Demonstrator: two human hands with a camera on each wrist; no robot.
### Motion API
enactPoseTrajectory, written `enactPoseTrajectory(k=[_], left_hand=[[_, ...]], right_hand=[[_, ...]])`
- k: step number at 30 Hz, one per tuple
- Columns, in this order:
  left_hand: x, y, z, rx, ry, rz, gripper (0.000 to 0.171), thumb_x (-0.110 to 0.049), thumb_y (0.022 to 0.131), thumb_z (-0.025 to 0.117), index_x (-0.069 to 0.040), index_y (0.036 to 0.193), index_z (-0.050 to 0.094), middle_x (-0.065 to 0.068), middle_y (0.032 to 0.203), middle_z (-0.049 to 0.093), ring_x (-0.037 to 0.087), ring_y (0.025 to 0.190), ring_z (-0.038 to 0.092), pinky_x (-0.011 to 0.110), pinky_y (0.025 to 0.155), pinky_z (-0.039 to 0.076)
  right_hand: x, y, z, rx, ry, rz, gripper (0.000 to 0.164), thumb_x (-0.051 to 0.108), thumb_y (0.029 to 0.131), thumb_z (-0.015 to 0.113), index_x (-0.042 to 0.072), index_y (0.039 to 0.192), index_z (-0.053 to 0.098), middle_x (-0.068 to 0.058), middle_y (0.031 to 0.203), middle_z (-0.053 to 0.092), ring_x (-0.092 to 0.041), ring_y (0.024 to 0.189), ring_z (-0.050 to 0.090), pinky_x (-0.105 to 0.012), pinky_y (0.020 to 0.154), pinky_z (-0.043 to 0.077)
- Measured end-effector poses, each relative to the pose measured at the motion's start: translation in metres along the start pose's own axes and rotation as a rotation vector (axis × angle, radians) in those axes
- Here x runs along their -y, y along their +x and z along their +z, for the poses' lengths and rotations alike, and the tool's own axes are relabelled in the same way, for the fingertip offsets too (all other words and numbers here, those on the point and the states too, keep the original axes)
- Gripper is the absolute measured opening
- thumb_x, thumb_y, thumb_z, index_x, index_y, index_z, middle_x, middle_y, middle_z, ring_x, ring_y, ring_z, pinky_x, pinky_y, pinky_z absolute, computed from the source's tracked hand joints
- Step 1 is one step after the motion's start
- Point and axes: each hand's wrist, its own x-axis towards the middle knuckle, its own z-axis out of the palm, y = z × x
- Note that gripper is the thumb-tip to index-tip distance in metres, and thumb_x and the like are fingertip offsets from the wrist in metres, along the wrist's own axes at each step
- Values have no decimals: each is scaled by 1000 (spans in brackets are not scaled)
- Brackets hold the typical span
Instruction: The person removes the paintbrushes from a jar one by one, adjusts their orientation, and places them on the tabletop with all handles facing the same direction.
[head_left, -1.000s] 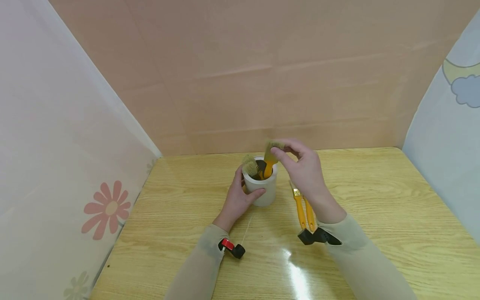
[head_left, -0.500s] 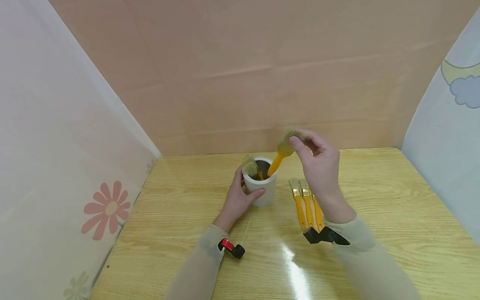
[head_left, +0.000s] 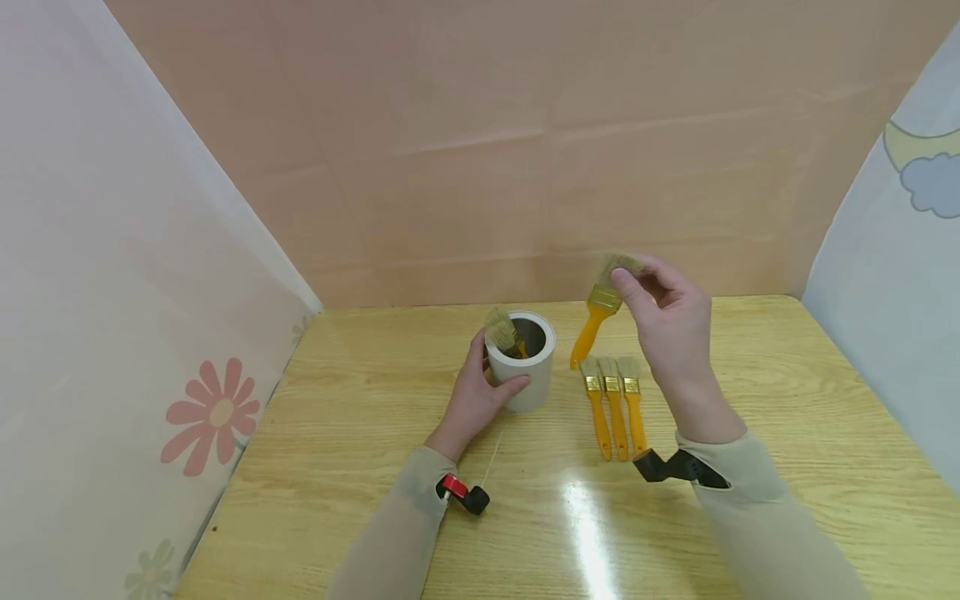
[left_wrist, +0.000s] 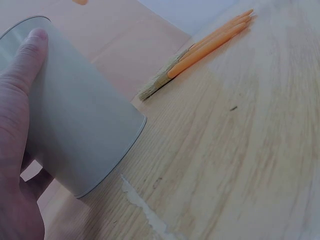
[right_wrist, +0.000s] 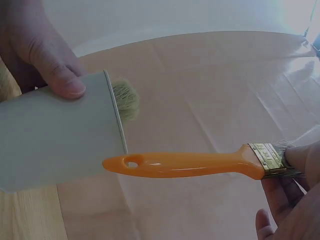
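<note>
My left hand (head_left: 480, 396) grips a white cylindrical can (left_wrist: 82, 110) from its left side, thumb across the front; the can stands upright on the table. One paintbrush (head_left: 502, 331) leans inside it, bristles up over the rim. Up and to the right of the can, my right hand (head_left: 671, 333) pinches another paintbrush (right_wrist: 190, 164) by its bristles, the orange handle hanging down toward the left. Below that handle, three paintbrushes (head_left: 613, 408) lie side by side on the table, bristles toward the back wall.
The wooden table (head_left: 360, 400) ends at a plain pinkish-brown backdrop (head_left: 480, 167). A pale cloth with printed flowers (head_left: 221, 412) hangs at the left, and another with a moon and cloud (head_left: 933, 183) at the right. A pale torn strip (left_wrist: 145, 210) shows on the tabletop near the can.
My right hand has drawn the paintbrush up out of the can and carried it to the right. The left hand and the can have stayed put.
</note>
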Motion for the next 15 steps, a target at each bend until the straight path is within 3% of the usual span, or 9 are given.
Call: enactPoseTrajectory(k=[15], left_hand=[[-4, 1, 5, 10, -23, -5, 100, -36, 94, 92, -27, 172, 30, -2, 161, 51, 23, 148, 50, 52, 125, 39]], right_hand=[[-26, -4, -56, 76, -297, 138, 34, 28, 107, 77, 2, 130, 77, 12, 112, 74, -9, 103, 68, -15, 90, 53]])
